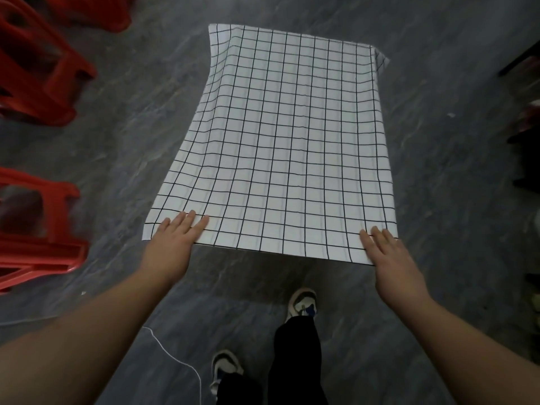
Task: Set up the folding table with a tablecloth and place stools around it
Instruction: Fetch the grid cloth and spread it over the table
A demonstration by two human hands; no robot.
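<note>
Here we see both hands laid palm down on the near edge of the cloth [280, 147], a white sheet ruled with a black grid that covers the table beneath it so that none of the tabletop shows. The left hand [175, 239] rests at the near left corner, fingers straight and close together, spread flat rather than curled; it presses on the cloth and grips nothing. The right hand [388, 255] lies at the near right corner in the same manner, fingers extended and slightly fanned, flat on the fabric with its palm at the edge. The two hands are well apart, one at each near corner. Both forearms reach forward and converge slightly from the lower corners of the view, wrists straight and bare. The cloth lies smooth across the middle; its left margin curves downward over the side, and the far right corner folds down. Below the near edge we see the grey floor [438, 171], two legs in black trousers, and pale shoes [302, 302], one foot set ahead of the other. A thin white cord [175, 358] trails across the floor near the left foot. Red stools [41, 68] stand at the left of the view, well apart from the table, a second group [38, 229] nearer to us. Dark objects at the right margin are too dim to identify.
</note>
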